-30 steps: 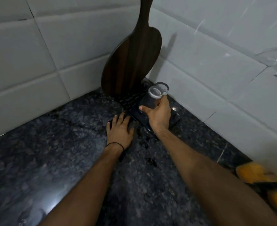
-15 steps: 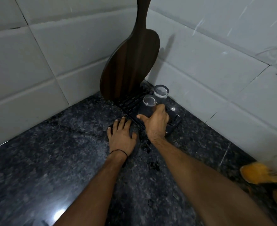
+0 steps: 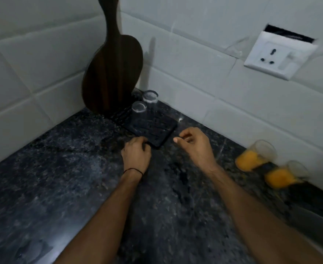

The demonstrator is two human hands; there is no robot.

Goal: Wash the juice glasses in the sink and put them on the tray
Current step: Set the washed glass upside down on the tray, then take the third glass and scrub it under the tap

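Two clear juice glasses stand upside down on the black slatted tray [image 3: 157,133] in the counter's corner: one nearer me [image 3: 138,111] and one behind it [image 3: 150,97], close together. My left hand [image 3: 136,152] rests on the counter at the tray's front corner with its fingers curled, and I cannot tell if it grips the edge. My right hand [image 3: 194,143] hovers just right of the tray, empty, fingers loosely bent and apart. Two more glasses holding orange juice [image 3: 254,157] [image 3: 284,175] stand by the right wall.
A dark wooden paddle board [image 3: 112,73] leans upright in the tiled corner behind the tray. A white wall socket [image 3: 277,56] is on the right wall. The dark speckled granite counter [image 3: 61,168] stretches left and toward me.
My right hand has let go of the nearer glass, which now stands on the tray, and drawn back to the right. My left hand's fingers have curled. The view has swung right.
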